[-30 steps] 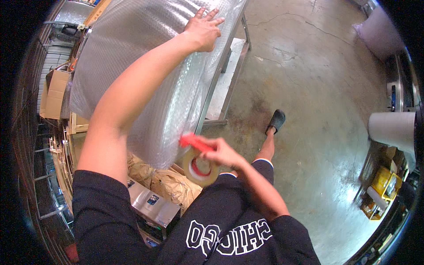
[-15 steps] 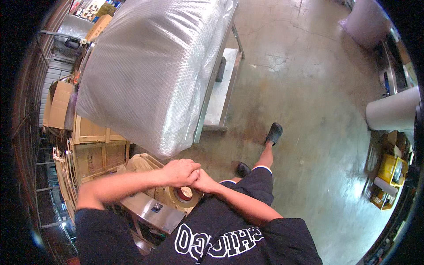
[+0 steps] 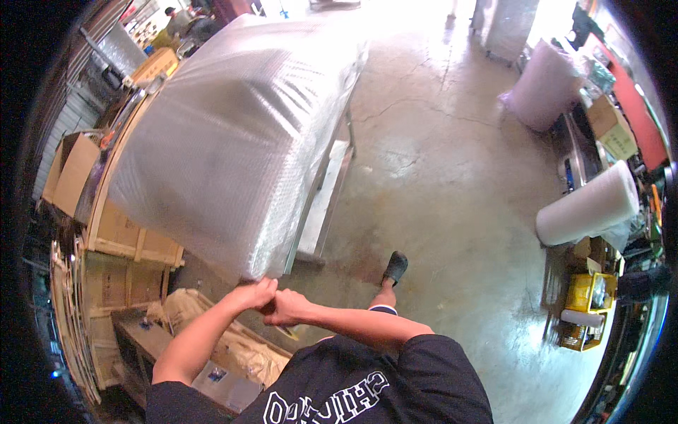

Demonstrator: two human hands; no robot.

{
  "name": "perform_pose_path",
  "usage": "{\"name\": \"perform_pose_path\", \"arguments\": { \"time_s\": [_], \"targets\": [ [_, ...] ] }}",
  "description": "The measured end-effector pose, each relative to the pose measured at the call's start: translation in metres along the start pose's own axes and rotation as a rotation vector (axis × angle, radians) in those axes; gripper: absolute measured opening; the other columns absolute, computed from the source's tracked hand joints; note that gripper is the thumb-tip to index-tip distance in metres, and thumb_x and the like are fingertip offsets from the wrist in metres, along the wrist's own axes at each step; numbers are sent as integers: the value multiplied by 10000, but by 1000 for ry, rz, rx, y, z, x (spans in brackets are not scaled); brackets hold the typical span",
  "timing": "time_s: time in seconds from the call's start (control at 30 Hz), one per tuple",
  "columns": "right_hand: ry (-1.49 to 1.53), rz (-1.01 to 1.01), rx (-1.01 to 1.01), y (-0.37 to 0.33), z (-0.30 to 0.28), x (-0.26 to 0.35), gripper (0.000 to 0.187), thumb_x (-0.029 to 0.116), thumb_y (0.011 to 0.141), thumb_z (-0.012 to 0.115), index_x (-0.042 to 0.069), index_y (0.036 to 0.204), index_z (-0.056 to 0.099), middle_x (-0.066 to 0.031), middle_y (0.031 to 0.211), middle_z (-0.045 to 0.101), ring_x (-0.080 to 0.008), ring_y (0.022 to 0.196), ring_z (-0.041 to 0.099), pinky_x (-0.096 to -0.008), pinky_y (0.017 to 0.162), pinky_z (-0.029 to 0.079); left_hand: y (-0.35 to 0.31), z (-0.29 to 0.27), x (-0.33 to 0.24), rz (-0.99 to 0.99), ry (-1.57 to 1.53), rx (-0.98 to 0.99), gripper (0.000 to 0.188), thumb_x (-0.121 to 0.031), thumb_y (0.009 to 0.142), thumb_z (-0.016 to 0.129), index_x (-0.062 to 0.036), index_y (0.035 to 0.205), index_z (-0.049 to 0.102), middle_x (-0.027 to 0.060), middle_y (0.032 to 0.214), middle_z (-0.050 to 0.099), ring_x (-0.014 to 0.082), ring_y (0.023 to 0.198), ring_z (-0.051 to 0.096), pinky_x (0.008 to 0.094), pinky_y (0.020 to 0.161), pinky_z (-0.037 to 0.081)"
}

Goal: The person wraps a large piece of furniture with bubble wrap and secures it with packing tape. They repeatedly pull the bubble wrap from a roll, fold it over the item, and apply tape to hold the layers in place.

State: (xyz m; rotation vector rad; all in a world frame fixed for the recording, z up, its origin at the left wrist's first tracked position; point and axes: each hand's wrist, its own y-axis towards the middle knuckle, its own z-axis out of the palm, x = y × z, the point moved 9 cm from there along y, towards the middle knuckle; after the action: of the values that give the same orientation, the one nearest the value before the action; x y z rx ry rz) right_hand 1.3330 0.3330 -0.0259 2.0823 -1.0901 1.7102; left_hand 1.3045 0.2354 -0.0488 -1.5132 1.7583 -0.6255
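Observation:
A large block-shaped load wrapped in bubble wrap (image 3: 212,148) fills the upper left, its near corner right by my hands. My left hand (image 3: 256,292) is closed at the foot of that corner, and what its fingers pinch is hidden. Pressed close beside it, my right hand (image 3: 291,309) is curled round a roll of tape (image 3: 288,331). Only a thin yellowish edge of the roll shows below the fingers.
The load rests on a metal-framed stand (image 3: 314,212). Wooden crates (image 3: 127,233) and an open cardboard box (image 3: 70,173) stand left, with tan sheeting (image 3: 240,346) near me. Foam rolls (image 3: 590,205) and yellow crates (image 3: 590,293) line the right. Concrete floor (image 3: 438,184) lies between.
My view has tipped up, bringing more of the far floor into sight. Both hands have shifted left and down in view, closer to the load's corner. The tape roll, plainer before, is now mostly covered.

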Motion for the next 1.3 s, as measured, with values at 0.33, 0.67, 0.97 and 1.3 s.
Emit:
{"name": "perform_pose_path", "arguments": {
  "time_s": [0.33,0.67,0.97,1.3],
  "targets": [
    [-212,128,156,-77,-107,14,572,391,783,739,99,1265,641,-171,1018,742,-308,951,725,-424,820,570,-49,-16,-25,-121,-279,-520,541,-469,968,494,24,881,701,252,880,705,425,847,693,506,780,547],
    [181,50,207,-127,-245,-50,739,97,766,792,-48,1432,504,-85,1251,677,-127,1067,615,-282,883,509,-61,43,3,-358,-1395,-1695,694,-479,1050,364,30,1519,311,226,1596,287,340,1485,273,401,1197,226],
    [114,-133,636,-52,-151,32,834,49,802,814,-153,1462,346,-179,1430,546,-183,1276,542,-337,1099,408,-41,51,23,-72,-1503,-1469,631,-494,1060,361,-6,1440,484,144,1444,523,252,1337,476,381,1123,323],
    [-100,-556,484,-25,2,93,727,78,813,794,-24,1454,467,-174,1289,652,-234,1094,663,-354,964,521,-169,89,39,51,-1872,-868,576,-574,994,524,-58,1190,688,17,1043,715,120,881,643,297,752,489]
  ]
}}
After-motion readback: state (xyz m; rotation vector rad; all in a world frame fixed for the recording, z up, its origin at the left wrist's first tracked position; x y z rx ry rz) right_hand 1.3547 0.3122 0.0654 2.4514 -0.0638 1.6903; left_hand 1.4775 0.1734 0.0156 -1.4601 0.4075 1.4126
